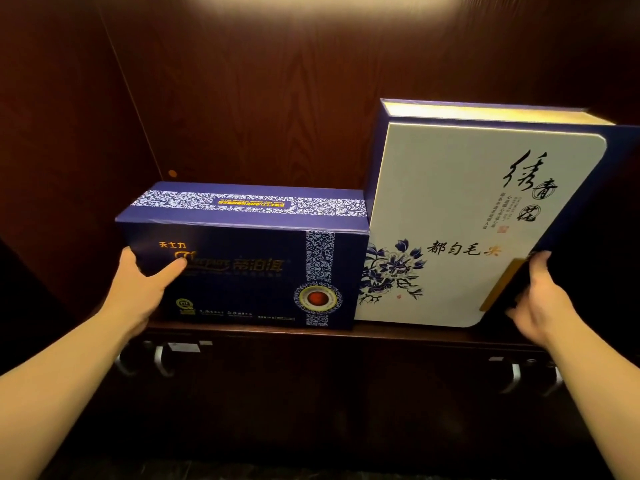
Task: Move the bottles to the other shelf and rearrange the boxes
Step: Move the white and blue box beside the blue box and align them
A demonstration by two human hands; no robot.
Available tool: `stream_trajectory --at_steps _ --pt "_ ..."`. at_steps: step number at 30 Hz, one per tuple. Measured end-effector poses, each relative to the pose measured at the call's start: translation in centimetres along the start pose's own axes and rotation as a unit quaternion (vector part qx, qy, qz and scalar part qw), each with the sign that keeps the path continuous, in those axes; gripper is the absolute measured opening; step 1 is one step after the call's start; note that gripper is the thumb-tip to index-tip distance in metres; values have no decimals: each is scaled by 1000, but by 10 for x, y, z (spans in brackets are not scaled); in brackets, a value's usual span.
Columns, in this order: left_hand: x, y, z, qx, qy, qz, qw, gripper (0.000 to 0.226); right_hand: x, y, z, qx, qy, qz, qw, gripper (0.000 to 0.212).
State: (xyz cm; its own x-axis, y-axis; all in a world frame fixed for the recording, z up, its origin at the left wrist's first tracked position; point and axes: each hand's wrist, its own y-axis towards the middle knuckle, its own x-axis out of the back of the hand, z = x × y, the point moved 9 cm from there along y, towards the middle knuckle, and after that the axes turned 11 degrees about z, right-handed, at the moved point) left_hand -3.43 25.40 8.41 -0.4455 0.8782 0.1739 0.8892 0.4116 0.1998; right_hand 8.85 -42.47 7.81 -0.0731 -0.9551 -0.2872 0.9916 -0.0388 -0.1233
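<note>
Dark blue box: the dark blue rectangular cardboard box with gold lettering [242, 271] stands on its long edge at 8 o'clock, long axis running 9 to 3 o'clock, printed face toward the camera.
White box: the tall white book-shaped box with blue flower print and black calligraphy [467, 220] stands upright at 3 o'clock, long axis vertical, top tilted slightly away, touching the blue box's right end.
Shelf: both boxes rest on the dark brown wooden shelf [242, 332].
Left hand: the left hand [138, 289] grips the blue box's left end, thumb pressed on its face, fingers behind.
Right hand: the right hand [540, 299] holds the white box's lower right edge; fingers curled, partly blurred.
Contents: both boxes closed; cannot tell.
</note>
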Motion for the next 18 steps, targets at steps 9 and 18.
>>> stream_trajectory --at_steps 9,18 --pt "4 -38 -107 -156 161 -202 953 92 3 -1 -2 -1 -7 -37 999 100" --pt "-274 -17 -242 -162 213 326 907 122 12 -9 -19 -16 -53 -55 997 107"
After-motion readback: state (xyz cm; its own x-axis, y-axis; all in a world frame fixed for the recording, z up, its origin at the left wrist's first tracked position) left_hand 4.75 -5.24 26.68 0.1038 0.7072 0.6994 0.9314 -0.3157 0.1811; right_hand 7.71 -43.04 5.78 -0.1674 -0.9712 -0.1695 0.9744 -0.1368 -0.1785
